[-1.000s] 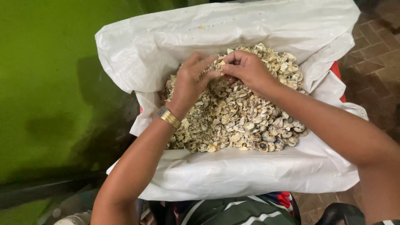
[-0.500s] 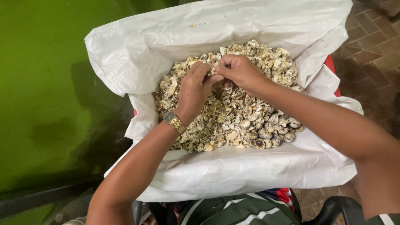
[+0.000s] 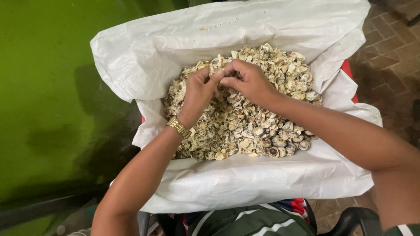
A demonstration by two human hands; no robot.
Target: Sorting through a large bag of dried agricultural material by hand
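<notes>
Above the shell pile (image 3: 245,126), left hand (image 3: 199,89) & right hand (image 3: 247,81) pinched one small shell, fingertips closed; peeling step, next needs firm grip.

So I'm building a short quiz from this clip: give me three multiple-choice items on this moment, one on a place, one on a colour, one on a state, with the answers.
1. Where do the two hands meet?
A. Over the pile of shell pieces inside the sack
B. On the brick floor
C. Against the green wall

2. What colour is the band on the left wrist?
A. Black
B. Gold
C. Blue

3. How is the sack's mouth?
A. Tied shut
B. Sewn closed
C. Open, with its edge rolled outward

Answers:
1. A: the left hand and right hand come together fingertip to fingertip above the pile of shell pieces.
2. B: the wristband shows gold links.
3. C: the white sack lies spread wide, its rim folded back around the contents.
</notes>
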